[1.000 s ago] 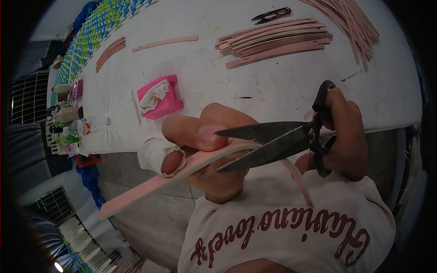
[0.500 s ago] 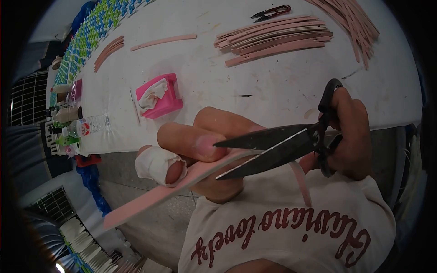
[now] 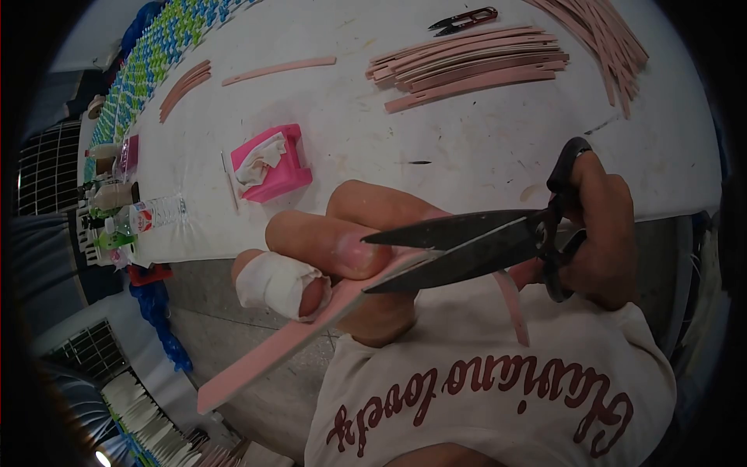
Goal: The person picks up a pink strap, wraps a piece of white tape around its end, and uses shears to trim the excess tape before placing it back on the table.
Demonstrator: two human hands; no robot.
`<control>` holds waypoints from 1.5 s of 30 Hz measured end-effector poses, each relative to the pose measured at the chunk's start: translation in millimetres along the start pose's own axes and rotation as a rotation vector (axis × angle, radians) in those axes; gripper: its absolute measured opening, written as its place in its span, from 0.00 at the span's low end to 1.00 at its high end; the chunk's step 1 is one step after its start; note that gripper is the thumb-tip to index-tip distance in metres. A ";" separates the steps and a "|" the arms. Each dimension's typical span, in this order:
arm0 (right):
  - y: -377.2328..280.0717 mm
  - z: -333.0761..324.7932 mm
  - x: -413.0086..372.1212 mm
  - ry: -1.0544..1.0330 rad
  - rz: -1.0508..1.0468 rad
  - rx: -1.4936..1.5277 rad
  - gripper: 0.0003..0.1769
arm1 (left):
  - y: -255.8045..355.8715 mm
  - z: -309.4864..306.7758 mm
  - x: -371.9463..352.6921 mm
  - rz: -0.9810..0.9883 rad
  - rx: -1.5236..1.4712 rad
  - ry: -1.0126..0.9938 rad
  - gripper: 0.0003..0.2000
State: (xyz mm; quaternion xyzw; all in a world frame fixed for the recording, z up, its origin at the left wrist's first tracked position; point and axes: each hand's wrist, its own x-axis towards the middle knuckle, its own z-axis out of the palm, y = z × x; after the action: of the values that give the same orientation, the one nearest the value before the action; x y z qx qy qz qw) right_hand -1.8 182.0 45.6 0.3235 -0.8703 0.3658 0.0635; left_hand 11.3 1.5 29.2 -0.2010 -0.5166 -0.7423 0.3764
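Note:
My left hand [image 3: 319, 241] pinches a flat pink strip [image 3: 261, 359] between thumb and fingers. White wrapping covers one of its fingertips. The strip slants down to the lower left, and a thin length of pink also hangs beneath the blades on the right. My right hand [image 3: 603, 241] is closed around the handles of black scissors [image 3: 467, 253]. Their blades are partly apart, straddling the strip's edge right beside my left fingertips. On the white table [image 3: 350, 148] beyond lie a stack of pink strips [image 3: 467, 66] and a single pink strip [image 3: 280, 70].
A pink box [image 3: 292, 167] with white tissue stands on the table. Small thread snips [image 3: 464, 21] lie behind the stack. More pink strips [image 3: 599, 54] spread at the upper right. A clear bottle [image 3: 159, 214] lies at the left edge, near rows of green and blue pieces [image 3: 156, 78].
The scissor blades have closed a little around the strip. The strip's free end has swung slightly down and to the right, and my left fingers have shifted a little.

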 end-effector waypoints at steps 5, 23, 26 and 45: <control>-3.8 1.0 -3.8 0.015 -0.055 -0.065 0.36 | 3.5 -0.4 -0.7 -0.082 -0.059 0.020 0.04; -4.1 22.1 14.0 -0.028 0.399 1.016 0.37 | -9.5 2.4 -7.3 -0.265 -0.363 -0.037 0.21; -12.5 25.4 25.1 -0.009 0.432 1.113 0.31 | -9.1 8.9 -9.0 -0.296 -0.242 0.050 0.21; 22.0 27.4 74.6 0.120 0.261 1.159 0.25 | -22.0 18.3 -5.5 -0.671 -0.226 -0.026 0.13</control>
State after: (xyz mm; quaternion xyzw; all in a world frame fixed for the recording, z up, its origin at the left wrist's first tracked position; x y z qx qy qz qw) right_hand -70.1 136.3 38.5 0.1745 -0.5562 0.8036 -0.1200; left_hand -3.8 24.3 18.9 -0.0699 -0.4731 -0.8746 0.0801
